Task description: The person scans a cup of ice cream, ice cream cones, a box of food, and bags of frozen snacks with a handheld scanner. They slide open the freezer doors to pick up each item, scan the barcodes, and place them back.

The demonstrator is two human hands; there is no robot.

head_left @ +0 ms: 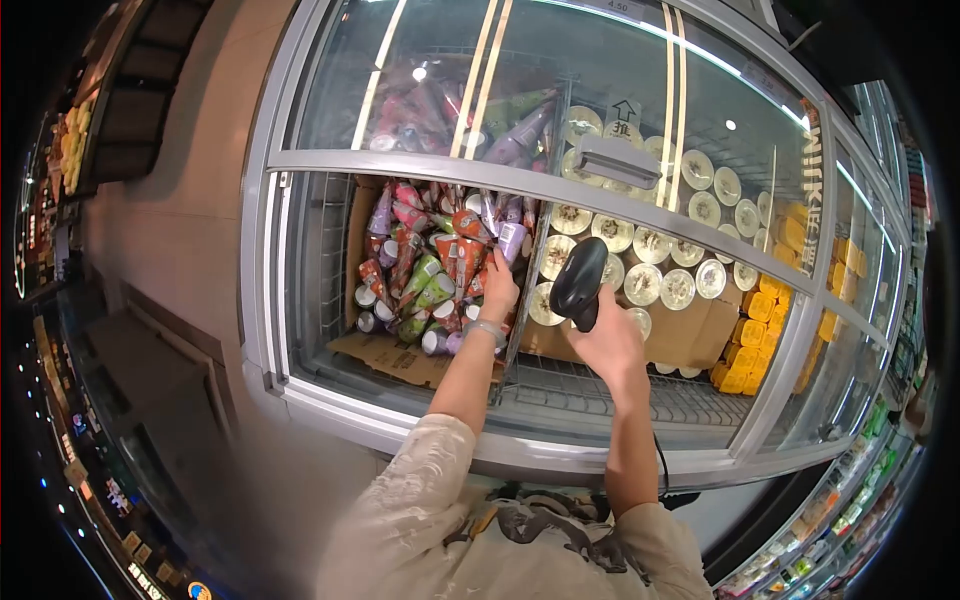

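Inside an open chest freezer (350, 400), my left hand (499, 287) reaches into a pile of wrapped ice cream cones (430, 270). Its fingers are closed on a purple-wrapped cone (511, 240) at the right side of the pile. My right hand (610, 335) grips the handle of a black handheld scanner (580, 280), whose head is above the round tubs. Round clear-lidded tubs (643, 284) lie in rows to the right of the cones, beyond a wire divider. The far ends of my left fingers are partly hidden against the wrappers.
A sliding glass lid with a grey frame (400, 163) and handle (617, 165) covers the freezer's far half. Yellow packages (750, 340) are stacked at the right. Shelves with goods (850, 500) stand at lower right, a dark rack (130, 90) at upper left.
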